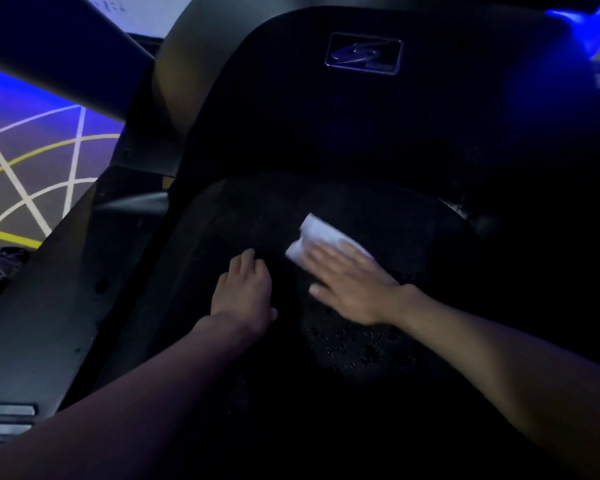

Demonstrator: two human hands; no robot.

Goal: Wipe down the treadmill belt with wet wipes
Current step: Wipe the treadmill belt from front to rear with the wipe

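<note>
Our right hand (352, 285) presses the folded wet wipe (312, 233) flat on the treadmill belt (361, 344), at its far middle, fingers (326, 261) straight. Our left hand (245, 289) rests just left, loosely bent, holding nothing. Soft, limp, light: we'd pin it under the palm, not pinch.

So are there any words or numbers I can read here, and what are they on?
No text reads clearly.
Badge on the cover: a swirl logo; its small corner text is too blurred to read.
Dark marks on the wall, top left: blurred and cut off.
Wipe and belt: no text.
</note>
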